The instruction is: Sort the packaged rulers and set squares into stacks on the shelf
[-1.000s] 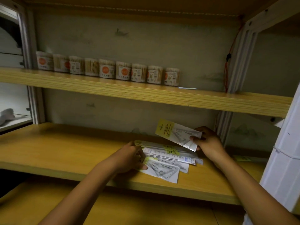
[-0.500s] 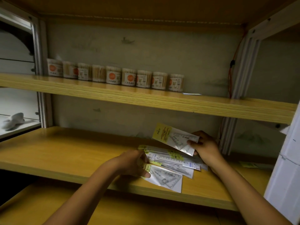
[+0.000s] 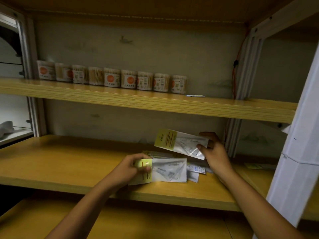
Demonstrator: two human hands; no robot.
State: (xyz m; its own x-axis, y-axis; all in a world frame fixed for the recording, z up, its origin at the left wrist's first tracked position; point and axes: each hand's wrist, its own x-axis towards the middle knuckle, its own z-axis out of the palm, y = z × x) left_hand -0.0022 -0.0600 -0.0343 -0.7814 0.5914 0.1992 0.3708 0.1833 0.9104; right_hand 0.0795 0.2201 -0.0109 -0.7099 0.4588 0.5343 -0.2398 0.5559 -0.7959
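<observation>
Head view: each hand's grip pinches a set-square packet, left hand [image 3: 128,167], right hand [image 3: 213,152], below cotton-swab jars [image 3: 112,79].

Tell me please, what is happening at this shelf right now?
A person is sorting packaged set squares on the middle shelf. The right hand holds one packet raised above the shelf, pinching its clear end. The left hand grips a second packet by its yellow header, low over the shelf. Between the hands lies a loose pile of packets, not yet sorted. Jars of cotton swabs stand on the shelf above.
</observation>
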